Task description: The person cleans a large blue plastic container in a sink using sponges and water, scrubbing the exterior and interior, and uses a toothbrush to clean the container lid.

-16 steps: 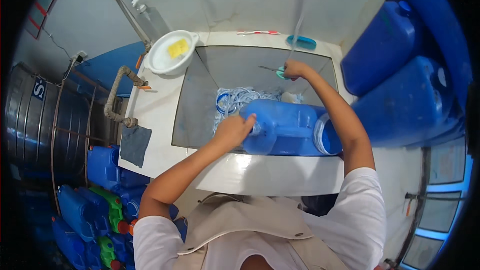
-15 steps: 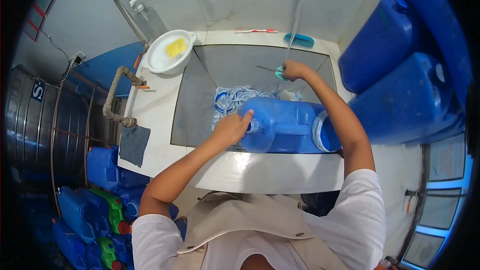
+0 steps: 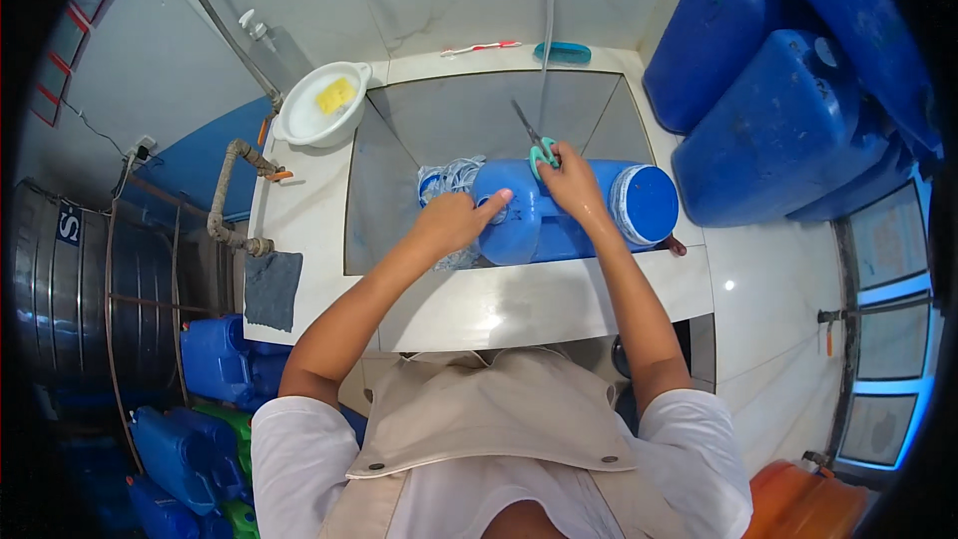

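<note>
A blue plastic water jug lies on its side across the near part of the grey sink. My left hand is closed around its small neck at the left end, thumb stretched along it. Scissors with teal handles are in my right hand, blades pointing up and away, above the jug's handle side. The hand's contact with the jug is unclear. A wide blue cap sits on the jug's right end, with whitish plastic around its rim. Crumpled clear and bluish plastic strips lie behind my left hand.
A white basin with a yellow sponge stands back left beside a pump bottle. A toothbrush and teal brush lie on the back ledge. Large blue containers crowd the right; a grey cloth hangs left.
My right hand has come back toward me with the scissors, from beyond the jug to over it. The blades have swung from leftward to upward. My left hand stays at the neck.
</note>
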Tool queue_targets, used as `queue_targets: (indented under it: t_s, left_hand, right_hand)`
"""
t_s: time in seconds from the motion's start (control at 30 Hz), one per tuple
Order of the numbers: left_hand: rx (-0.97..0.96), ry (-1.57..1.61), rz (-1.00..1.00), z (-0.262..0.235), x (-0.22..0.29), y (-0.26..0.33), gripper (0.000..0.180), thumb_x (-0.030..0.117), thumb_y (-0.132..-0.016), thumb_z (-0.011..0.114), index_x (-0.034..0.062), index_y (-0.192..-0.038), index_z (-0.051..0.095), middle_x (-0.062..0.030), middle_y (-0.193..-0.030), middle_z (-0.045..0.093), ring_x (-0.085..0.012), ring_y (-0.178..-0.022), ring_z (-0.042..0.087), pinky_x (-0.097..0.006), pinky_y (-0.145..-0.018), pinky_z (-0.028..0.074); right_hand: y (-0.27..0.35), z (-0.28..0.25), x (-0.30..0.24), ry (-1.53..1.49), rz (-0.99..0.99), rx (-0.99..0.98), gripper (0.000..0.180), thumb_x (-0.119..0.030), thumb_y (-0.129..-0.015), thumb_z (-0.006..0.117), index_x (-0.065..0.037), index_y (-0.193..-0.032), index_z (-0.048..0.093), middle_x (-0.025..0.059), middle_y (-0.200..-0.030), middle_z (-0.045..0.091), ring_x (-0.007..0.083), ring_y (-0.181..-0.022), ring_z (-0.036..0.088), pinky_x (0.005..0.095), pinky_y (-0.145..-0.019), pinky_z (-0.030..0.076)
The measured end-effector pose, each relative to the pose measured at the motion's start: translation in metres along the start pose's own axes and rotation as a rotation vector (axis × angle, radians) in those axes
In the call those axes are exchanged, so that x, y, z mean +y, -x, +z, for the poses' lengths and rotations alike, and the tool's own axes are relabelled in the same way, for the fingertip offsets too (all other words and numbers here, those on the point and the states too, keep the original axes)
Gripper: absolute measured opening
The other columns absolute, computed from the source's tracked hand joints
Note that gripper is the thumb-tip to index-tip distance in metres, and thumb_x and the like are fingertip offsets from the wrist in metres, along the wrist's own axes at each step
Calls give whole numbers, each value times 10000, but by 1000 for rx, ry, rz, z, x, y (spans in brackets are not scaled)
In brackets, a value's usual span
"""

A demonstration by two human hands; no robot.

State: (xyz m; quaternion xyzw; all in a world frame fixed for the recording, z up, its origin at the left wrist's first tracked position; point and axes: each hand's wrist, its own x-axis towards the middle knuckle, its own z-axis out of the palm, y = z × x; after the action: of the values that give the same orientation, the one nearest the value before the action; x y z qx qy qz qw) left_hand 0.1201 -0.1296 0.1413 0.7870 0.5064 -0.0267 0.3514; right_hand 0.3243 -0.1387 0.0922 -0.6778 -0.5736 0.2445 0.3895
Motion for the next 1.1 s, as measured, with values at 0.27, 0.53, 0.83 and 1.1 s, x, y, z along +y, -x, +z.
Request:
queue_targets:
  t_s: [0.27, 0.53, 0.83, 1.1]
  left_hand:
    - [443, -73, 547, 30, -27, -6, 491, 308, -785, 653, -54, -1068, 481, -191, -818, 593, -268, -749, 606, -343, -627, 485]
    - [-120, 796, -180, 22, -26, -16, 446, 370, -853, 552, -66, -927, 496, -160, -619, 568, -227, -465, 564, -329, -401, 436]
    - [277, -109, 598, 21, -23, 0, 423, 342, -844, 554, 6, -1098, 518, -227, -911, 564, -332, -871, 585, -379, -723, 470]
    - [39, 812, -74, -2, -20, -10, 355, 237, -805, 636, -13, -1029, 520, -55, -692, 532, -150, -601, 538, -289, -587, 466]
  right_hand:
    - [7, 4, -6, 162, -24, 103, 391, -240, -795, 602, 54, -1041, 524, 243, -942, 612, 378, -880, 596, 435, -780, 455]
    - [11, 8, -20, 258, 28, 98, 343, -246, -804, 582, 35, -993, 520, 260, -880, 612, 422, -847, 584, 479, -749, 456]
    - [12, 5, -19, 273, 7, 117, 330, -234, -802, 576, 41, -972, 511, 272, -855, 608, 430, -821, 585, 488, -730, 456]
    - [11, 7, -16, 191, -19, 166, 320, -231, -789, 602, 42, -935, 520, 245, -798, 606, 391, -743, 592, 450, -673, 456]
